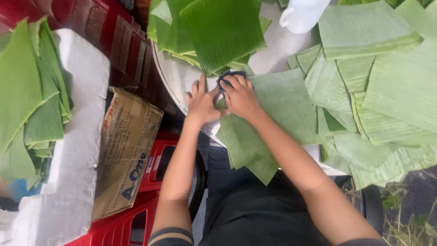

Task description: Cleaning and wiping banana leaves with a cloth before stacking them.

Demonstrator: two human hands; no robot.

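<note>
A pale green banana leaf piece [277, 107] lies flat on the round metal desk [175, 75], ribbed underside up, pinned by the flat, spread left hand [201, 101] so it cannot slide. The right hand [240, 96] grips a dark cloth [230, 75], pressing it to the leaf. Cut leaf stacks [218, 32] surround them.

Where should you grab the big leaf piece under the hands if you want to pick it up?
Probably the near edge of the leaf piece, where it hangs off the round metal tray toward the person's lap. That edge is free; farther up, the left hand and right hand with the dark cloth press it flat.
</note>
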